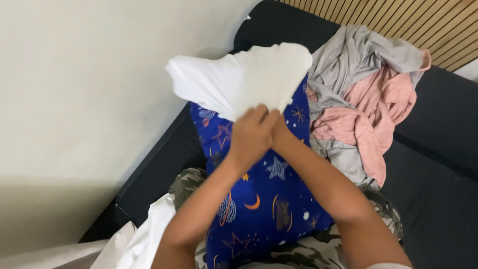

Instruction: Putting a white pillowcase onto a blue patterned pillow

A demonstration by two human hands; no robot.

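Both hands meet above the lap: the left hand [251, 135] and right hand [279, 132] are pressed together, pinching the lower edge of a white cloth [244, 77] that billows up over a blue star-patterned pillow [264, 194]. It looks like a pillowcase, though the folds hide its opening. To work it well, keep the gathered edge taut (pink and grey clothes [363, 99] lie close by).

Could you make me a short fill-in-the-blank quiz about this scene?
1. Both hands grip a ____ cloth.
2. The pillow beneath is blue with moons and ____.
3. The pile of clothes is grey and ____.
4. The sofa is ____.

Missing words: white; stars; pink; black
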